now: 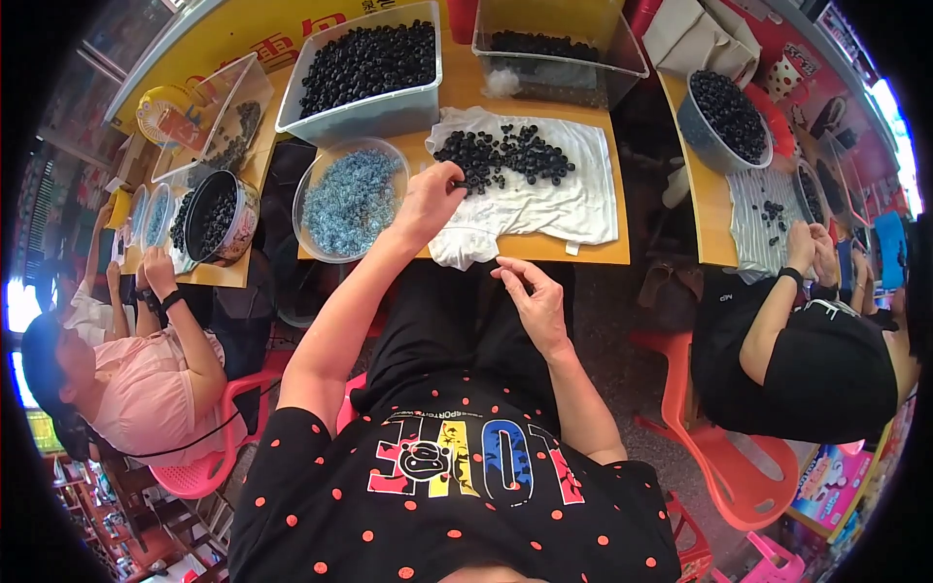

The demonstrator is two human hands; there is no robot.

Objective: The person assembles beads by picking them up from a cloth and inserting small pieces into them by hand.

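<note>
My left hand (428, 206) is closed in a pinch at the left edge of a pile of small round black pieces (535, 155). A small dark piece (461, 184) shows at its fingertips. The pile lies on a white cloth (573, 209) on the table. My right hand (536, 303) hangs just off the table's front edge, over my lap. Its thumb and fingers are drawn together; whatever they hold, if anything, is too small to make out. Left of the cloth stands a round clear tub (301, 219) of translucent bluish pieces (352, 202), close to my left forearm.
Behind the tub, a big bin (362, 124) holds many black pieces. A clear bin (559, 83) with dark pieces stands behind the cloth. People sit at neighbouring tables, one in pink (155, 379) at left and one in black (826, 360) at right, with red stools (719, 457) nearby.
</note>
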